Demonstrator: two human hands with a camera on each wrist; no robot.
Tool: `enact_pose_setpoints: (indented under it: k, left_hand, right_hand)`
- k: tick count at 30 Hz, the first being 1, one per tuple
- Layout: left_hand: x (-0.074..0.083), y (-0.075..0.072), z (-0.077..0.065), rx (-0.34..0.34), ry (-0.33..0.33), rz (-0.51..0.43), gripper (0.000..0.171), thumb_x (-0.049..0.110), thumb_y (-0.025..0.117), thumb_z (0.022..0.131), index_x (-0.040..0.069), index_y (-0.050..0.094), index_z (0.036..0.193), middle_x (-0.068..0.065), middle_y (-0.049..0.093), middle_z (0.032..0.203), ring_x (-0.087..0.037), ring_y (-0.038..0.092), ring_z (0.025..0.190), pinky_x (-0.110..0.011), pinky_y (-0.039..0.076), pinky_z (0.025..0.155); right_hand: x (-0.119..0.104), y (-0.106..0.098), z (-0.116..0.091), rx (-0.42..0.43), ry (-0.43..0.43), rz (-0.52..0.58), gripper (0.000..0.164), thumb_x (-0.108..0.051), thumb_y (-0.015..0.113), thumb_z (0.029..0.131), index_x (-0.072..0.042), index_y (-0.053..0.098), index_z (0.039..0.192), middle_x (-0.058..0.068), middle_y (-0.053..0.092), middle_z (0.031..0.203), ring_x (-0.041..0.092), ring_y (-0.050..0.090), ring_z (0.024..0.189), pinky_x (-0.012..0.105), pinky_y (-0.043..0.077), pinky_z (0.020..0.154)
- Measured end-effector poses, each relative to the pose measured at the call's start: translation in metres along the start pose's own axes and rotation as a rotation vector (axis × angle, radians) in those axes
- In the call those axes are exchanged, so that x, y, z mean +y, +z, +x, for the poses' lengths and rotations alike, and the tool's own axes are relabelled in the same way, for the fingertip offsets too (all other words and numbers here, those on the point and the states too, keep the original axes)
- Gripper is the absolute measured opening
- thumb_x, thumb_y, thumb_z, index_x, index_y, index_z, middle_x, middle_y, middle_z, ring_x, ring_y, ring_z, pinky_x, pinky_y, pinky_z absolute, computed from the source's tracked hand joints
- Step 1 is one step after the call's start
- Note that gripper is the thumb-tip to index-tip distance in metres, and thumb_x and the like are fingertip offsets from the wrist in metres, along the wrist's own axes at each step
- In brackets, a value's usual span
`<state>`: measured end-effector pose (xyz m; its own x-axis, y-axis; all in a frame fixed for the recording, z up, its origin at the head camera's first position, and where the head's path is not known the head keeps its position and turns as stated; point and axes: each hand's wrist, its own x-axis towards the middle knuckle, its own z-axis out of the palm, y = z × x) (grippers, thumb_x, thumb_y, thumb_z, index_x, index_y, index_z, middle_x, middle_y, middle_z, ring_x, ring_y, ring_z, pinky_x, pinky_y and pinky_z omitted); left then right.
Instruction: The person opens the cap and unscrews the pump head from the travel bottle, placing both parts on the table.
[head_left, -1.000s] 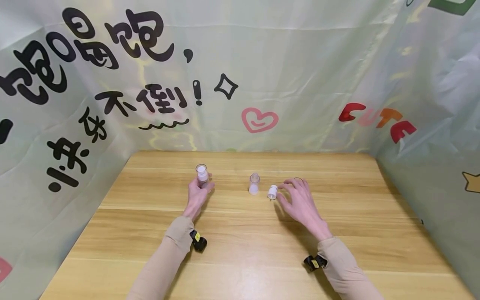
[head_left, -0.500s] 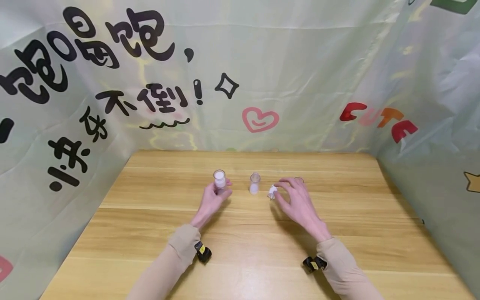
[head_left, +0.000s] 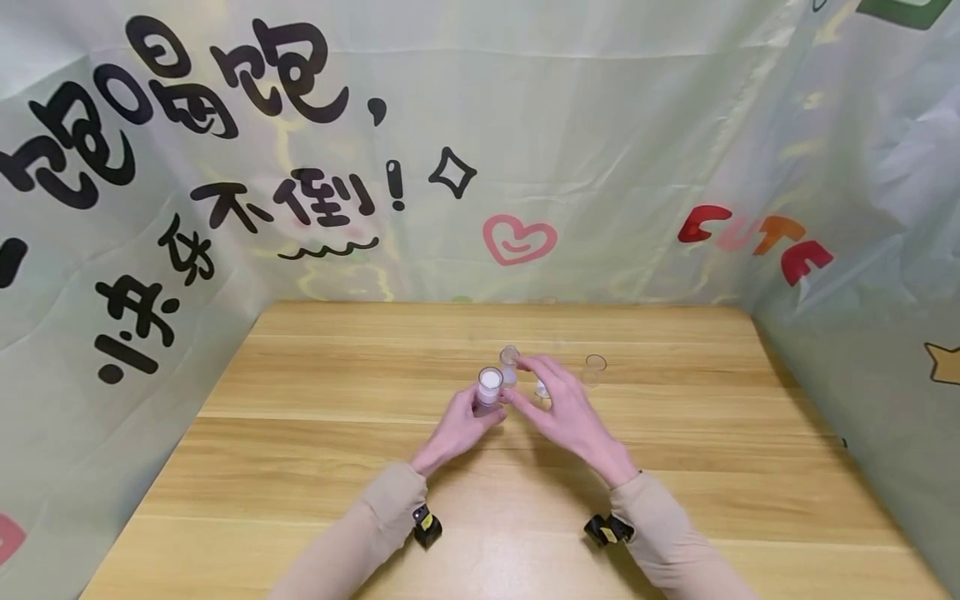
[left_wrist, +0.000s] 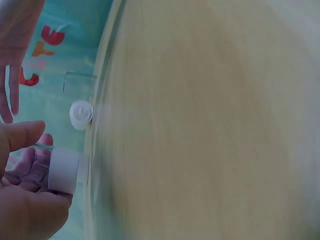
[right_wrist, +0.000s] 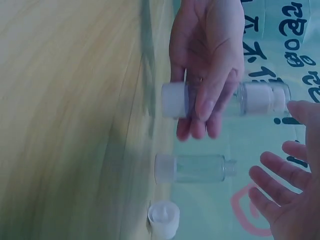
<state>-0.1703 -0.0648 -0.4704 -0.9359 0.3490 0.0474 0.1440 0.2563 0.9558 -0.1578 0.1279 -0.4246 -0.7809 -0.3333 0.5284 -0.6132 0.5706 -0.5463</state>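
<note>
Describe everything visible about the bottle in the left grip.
The bottle is slim and see-through, glass or plastic by its look, with a white base and a white pump top under a clear cap. The left grip holds it upright around the body, just in front of the open bottle. Whether the right grip touches it is unclear.

The held pump bottle (right_wrist: 234, 104) has a clear, glossy wall, whether glass or hard plastic cannot be told, and a smooth white base that looks like plastic; the standing bottle (right_wrist: 192, 168) has the same see-through, shiny wall and opaque white base; the pump head (right_wrist: 164, 219) is smooth white plastic; the loose cap (head_left: 595, 371) is transparent; the table (head_left: 262, 417) is smooth, grained wood or wood-look board, softly glossy; the curtain (head_left: 600, 150) is thin, creased cloth with a faint sheen; the sleeves (head_left: 360, 533) are matt cloth.
</note>
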Motion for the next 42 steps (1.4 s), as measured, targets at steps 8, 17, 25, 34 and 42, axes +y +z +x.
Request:
enact_pose_setpoints:
  k: [8, 17, 25, 34, 42]
  left_hand:
    - [0.001, 0.009, 0.003, -0.102, 0.032, -0.042, 0.043, 0.002, 0.063, 0.092, -0.003, 0.055, 0.134, -0.021, 0.063, 0.132, -0.037, 0.057, 0.128, -0.051, 0.043, 0.114]
    - [0.001, 0.013, 0.008, -0.139, 0.04, -0.039, 0.041, -0.006, 0.058, 0.088, -0.004, 0.057, 0.129, -0.022, 0.066, 0.123, -0.034, 0.062, 0.119, -0.043, 0.047, 0.111]
    - [-0.001, 0.019, 0.011, -0.149, 0.035, -0.015, 0.057, -0.006, 0.056, 0.088, -0.002, 0.048, 0.144, -0.021, 0.056, 0.143, -0.036, 0.053, 0.135, -0.048, 0.039, 0.118]
    - [0.0, 0.023, 0.012, -0.142, 0.079, -0.047, 0.056, -0.005, 0.059, 0.087, -0.001, 0.051, 0.142, -0.019, 0.058, 0.142, -0.033, 0.055, 0.134, -0.045, 0.041, 0.117]
    - [-0.002, 0.02, 0.015, -0.24, 0.065, -0.115, 0.063, -0.009, 0.052, 0.083, -0.003, 0.046, 0.145, -0.019, 0.054, 0.147, -0.033, 0.049, 0.14, -0.045, 0.034, 0.122]
  right_hand:
    - [0.0, 0.01, -0.001, -0.045, -0.012, 0.031, 0.062, -0.019, 0.081, 0.083, -0.002, 0.057, 0.137, 0.013, 0.071, 0.122, 0.027, 0.069, 0.108, 0.045, 0.056, 0.098]
    - [-0.001, 0.014, -0.003, -0.013, -0.032, 0.001, 0.062, -0.022, 0.084, 0.079, -0.004, 0.06, 0.133, 0.013, 0.071, 0.122, 0.025, 0.069, 0.097, 0.041, 0.06, 0.08]
    - [-0.003, 0.019, -0.001, 0.056, -0.04, -0.007, 0.052, -0.018, 0.086, 0.076, 0.001, 0.065, 0.12, 0.012, 0.075, 0.103, 0.017, 0.063, 0.076, 0.029, 0.055, 0.065]
    - [-0.003, 0.019, -0.003, 0.08, 0.001, 0.064, 0.047, -0.012, 0.085, 0.077, 0.001, 0.065, 0.117, 0.014, 0.074, 0.095, 0.016, 0.064, 0.073, 0.025, 0.056, 0.062]
    - [-0.001, 0.015, -0.005, 0.068, -0.017, 0.067, 0.043, -0.011, 0.082, 0.08, 0.004, 0.066, 0.117, 0.016, 0.075, 0.097, 0.017, 0.064, 0.075, 0.024, 0.053, 0.064]
